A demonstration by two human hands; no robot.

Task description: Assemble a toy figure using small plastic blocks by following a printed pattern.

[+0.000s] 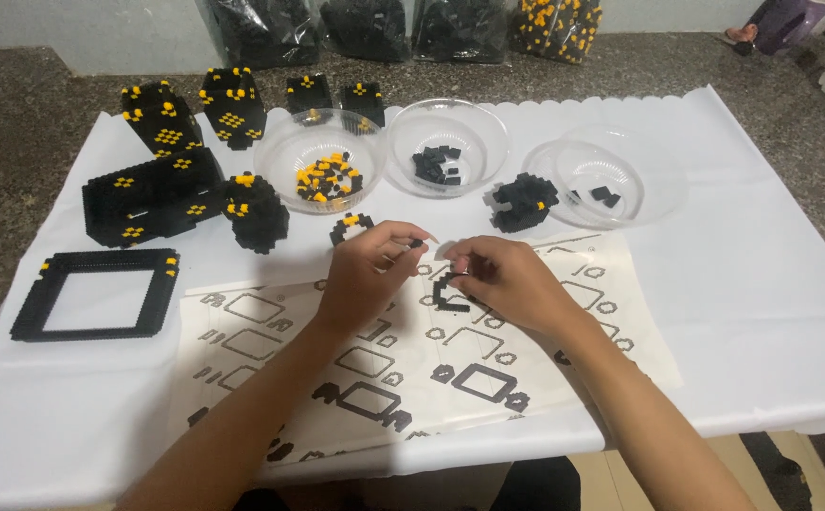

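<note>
My left hand (367, 270) pinches a tiny black brick (416, 244) between thumb and fingertip, above the printed instruction sheet (412, 369). Close to its right, my right hand (502, 279) grips a small curved black brick piece (446, 295) that hangs over the sheet. The two hands are nearly touching at the fingertips. A small black-and-yellow ring piece (350, 225) lies just behind my left hand.
Three clear bowls stand behind: one with yellow and black bricks (322, 175), one with black bricks (445, 151), one nearly bare (611, 180). A black lump (522, 202), black-and-yellow built blocks (152, 194) and a flat black frame (95, 295) sit on the white cloth (762, 284).
</note>
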